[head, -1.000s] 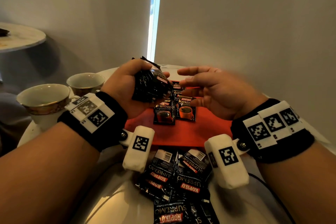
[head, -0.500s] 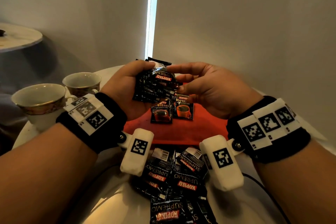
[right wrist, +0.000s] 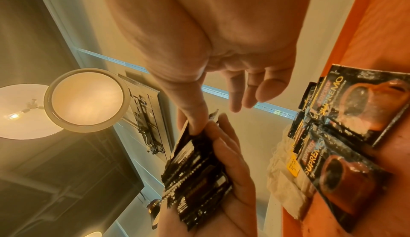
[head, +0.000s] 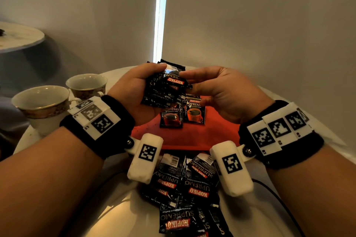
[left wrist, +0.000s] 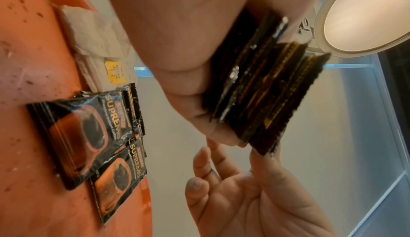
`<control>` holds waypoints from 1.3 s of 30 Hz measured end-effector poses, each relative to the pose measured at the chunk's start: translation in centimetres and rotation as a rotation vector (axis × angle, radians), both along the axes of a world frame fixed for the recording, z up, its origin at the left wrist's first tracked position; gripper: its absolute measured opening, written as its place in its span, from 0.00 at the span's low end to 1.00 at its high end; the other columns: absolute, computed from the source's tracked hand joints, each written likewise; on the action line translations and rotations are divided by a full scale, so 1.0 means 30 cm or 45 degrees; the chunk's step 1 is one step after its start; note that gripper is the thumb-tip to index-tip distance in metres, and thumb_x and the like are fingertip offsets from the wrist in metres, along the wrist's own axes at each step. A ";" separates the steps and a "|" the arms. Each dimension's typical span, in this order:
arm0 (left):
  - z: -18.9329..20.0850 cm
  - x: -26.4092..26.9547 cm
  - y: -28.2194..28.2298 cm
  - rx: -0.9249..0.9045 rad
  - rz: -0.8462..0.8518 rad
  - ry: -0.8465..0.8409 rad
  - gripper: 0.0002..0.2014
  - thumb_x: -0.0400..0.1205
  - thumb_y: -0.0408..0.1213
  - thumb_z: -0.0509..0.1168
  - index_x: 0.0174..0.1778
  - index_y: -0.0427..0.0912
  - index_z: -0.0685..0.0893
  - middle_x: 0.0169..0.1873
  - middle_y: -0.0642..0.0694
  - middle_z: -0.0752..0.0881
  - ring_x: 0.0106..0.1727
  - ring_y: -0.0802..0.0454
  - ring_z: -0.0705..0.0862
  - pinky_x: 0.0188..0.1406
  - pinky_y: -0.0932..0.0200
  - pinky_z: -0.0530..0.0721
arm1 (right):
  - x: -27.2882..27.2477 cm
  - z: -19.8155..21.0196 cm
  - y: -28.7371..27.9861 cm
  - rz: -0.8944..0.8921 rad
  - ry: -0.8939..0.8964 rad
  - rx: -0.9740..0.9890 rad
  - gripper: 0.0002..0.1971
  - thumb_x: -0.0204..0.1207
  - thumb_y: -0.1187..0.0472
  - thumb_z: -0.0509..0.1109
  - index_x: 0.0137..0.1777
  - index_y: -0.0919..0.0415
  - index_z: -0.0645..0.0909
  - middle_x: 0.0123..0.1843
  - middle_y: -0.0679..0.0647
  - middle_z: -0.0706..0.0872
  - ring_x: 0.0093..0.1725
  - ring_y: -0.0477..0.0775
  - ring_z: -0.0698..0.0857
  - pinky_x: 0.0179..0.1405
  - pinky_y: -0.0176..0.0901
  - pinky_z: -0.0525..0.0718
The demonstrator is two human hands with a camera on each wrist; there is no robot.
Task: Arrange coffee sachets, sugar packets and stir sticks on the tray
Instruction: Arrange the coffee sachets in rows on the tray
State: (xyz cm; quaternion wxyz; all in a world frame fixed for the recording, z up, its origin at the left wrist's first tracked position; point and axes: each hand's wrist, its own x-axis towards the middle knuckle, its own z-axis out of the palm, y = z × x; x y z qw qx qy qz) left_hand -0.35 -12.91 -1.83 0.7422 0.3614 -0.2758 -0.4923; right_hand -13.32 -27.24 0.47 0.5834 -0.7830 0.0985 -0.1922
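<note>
My left hand [head: 134,90] grips a stack of black coffee sachets [head: 165,90] above the far part of the red tray [head: 192,138]. My right hand [head: 217,90] is beside it, its thumb touching the top sachet and the other fingers loose and straight. The left wrist view shows the stack [left wrist: 261,90] edge-on, with the right thumb at its corner. Two sachets [head: 193,111] lie face up, side by side, on the tray. Beyond them on the tray lie pale paper packets [left wrist: 99,48] with a yellow tag. No stir sticks are in view.
A loose pile of sachets [head: 183,188] lies on the white round table [head: 119,211] in front of the tray. Two gold-rimmed cups [head: 41,102] [head: 86,83] stand at the left. A wall is close behind, and a second table [head: 17,38] stands far left.
My right hand has moved left to the stack, and its thumb now touches the top sachet. The left hand has raised the stack slightly.
</note>
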 end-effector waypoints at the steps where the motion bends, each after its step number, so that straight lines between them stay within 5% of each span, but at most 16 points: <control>1: 0.000 0.002 -0.001 0.013 0.024 -0.012 0.23 0.88 0.44 0.53 0.55 0.33 0.89 0.47 0.33 0.91 0.46 0.39 0.92 0.46 0.46 0.92 | 0.000 0.000 0.000 -0.009 -0.002 0.002 0.17 0.73 0.73 0.74 0.50 0.48 0.94 0.57 0.51 0.93 0.66 0.63 0.86 0.71 0.82 0.73; 5: 0.000 0.000 -0.001 0.056 0.036 -0.027 0.26 0.88 0.44 0.53 0.45 0.34 0.94 0.46 0.34 0.91 0.43 0.41 0.92 0.41 0.50 0.91 | 0.002 0.003 -0.001 -0.032 -0.020 -0.006 0.14 0.67 0.65 0.78 0.51 0.48 0.94 0.59 0.51 0.92 0.66 0.62 0.86 0.71 0.80 0.74; 8: 0.003 -0.001 0.004 0.085 0.074 -0.018 0.24 0.87 0.44 0.56 0.70 0.32 0.84 0.62 0.31 0.87 0.53 0.39 0.89 0.52 0.47 0.90 | 0.001 0.004 -0.007 -0.009 -0.025 -0.004 0.13 0.68 0.66 0.79 0.49 0.49 0.94 0.59 0.51 0.92 0.66 0.61 0.87 0.72 0.76 0.76; 10: 0.002 -0.003 0.002 0.107 0.100 -0.031 0.27 0.86 0.44 0.57 0.78 0.33 0.76 0.64 0.33 0.84 0.52 0.41 0.89 0.47 0.48 0.90 | 0.001 0.004 -0.010 -0.011 -0.052 0.033 0.12 0.71 0.71 0.77 0.47 0.53 0.94 0.57 0.54 0.93 0.63 0.59 0.89 0.69 0.69 0.80; 12: 0.003 -0.003 0.001 0.116 0.110 -0.052 0.24 0.86 0.45 0.58 0.74 0.35 0.78 0.57 0.35 0.86 0.47 0.43 0.89 0.43 0.50 0.90 | -0.001 0.006 -0.006 -0.009 -0.086 0.094 0.11 0.67 0.69 0.79 0.46 0.54 0.93 0.55 0.55 0.93 0.61 0.59 0.90 0.65 0.64 0.83; 15: 0.002 0.001 0.001 0.166 0.125 -0.085 0.21 0.84 0.48 0.61 0.68 0.39 0.80 0.53 0.37 0.87 0.49 0.42 0.89 0.50 0.44 0.87 | 0.007 -0.001 -0.024 -0.060 -0.124 0.171 0.11 0.63 0.60 0.80 0.46 0.53 0.93 0.48 0.50 0.93 0.55 0.53 0.89 0.54 0.56 0.81; 18: 0.008 0.005 0.002 0.216 0.160 -0.069 0.18 0.84 0.49 0.61 0.62 0.39 0.81 0.53 0.38 0.87 0.49 0.44 0.90 0.57 0.39 0.84 | 0.033 -0.013 -0.061 -0.261 -0.230 0.503 0.08 0.75 0.66 0.75 0.52 0.57 0.85 0.42 0.50 0.90 0.35 0.46 0.83 0.28 0.38 0.75; 20: 0.014 0.008 0.004 0.244 0.210 -0.047 0.20 0.85 0.50 0.61 0.64 0.39 0.81 0.52 0.40 0.87 0.46 0.46 0.90 0.52 0.40 0.86 | 0.046 -0.028 -0.095 -0.320 -0.243 0.646 0.05 0.82 0.65 0.69 0.53 0.55 0.80 0.40 0.50 0.88 0.30 0.46 0.80 0.22 0.35 0.70; 22: 0.018 0.019 0.008 0.257 0.254 -0.026 0.25 0.85 0.50 0.61 0.72 0.37 0.79 0.53 0.40 0.87 0.44 0.47 0.91 0.42 0.41 0.90 | 0.051 -0.053 -0.131 -0.346 -0.159 0.725 0.06 0.85 0.63 0.65 0.47 0.54 0.80 0.35 0.49 0.83 0.26 0.43 0.76 0.21 0.34 0.67; 24: 0.021 0.030 0.011 0.251 0.261 0.010 0.28 0.84 0.50 0.62 0.76 0.37 0.77 0.55 0.40 0.86 0.45 0.46 0.91 0.42 0.40 0.90 | 0.049 -0.078 -0.155 -0.377 -0.039 0.785 0.09 0.86 0.63 0.64 0.43 0.55 0.79 0.33 0.49 0.77 0.24 0.43 0.72 0.19 0.33 0.65; 30: 0.019 0.046 0.017 0.336 0.312 0.010 0.19 0.83 0.50 0.64 0.57 0.36 0.83 0.46 0.41 0.87 0.42 0.46 0.91 0.38 0.48 0.89 | 0.043 -0.149 -0.197 -0.410 0.268 0.826 0.08 0.83 0.66 0.64 0.44 0.56 0.81 0.32 0.50 0.78 0.21 0.43 0.73 0.18 0.32 0.69; 33: 0.016 0.041 0.017 0.399 0.281 -0.009 0.18 0.82 0.50 0.64 0.48 0.36 0.84 0.42 0.39 0.87 0.41 0.44 0.88 0.41 0.44 0.88 | 0.034 -0.172 -0.203 -0.415 0.374 0.811 0.07 0.82 0.66 0.66 0.46 0.56 0.83 0.34 0.50 0.80 0.21 0.42 0.74 0.18 0.32 0.69; 39: 0.017 0.025 0.016 0.433 0.289 -0.019 0.18 0.84 0.50 0.63 0.55 0.36 0.82 0.42 0.39 0.87 0.39 0.43 0.89 0.37 0.43 0.89 | 0.025 -0.182 -0.191 -0.439 0.431 0.721 0.05 0.81 0.69 0.68 0.48 0.59 0.81 0.36 0.52 0.81 0.25 0.43 0.76 0.17 0.30 0.70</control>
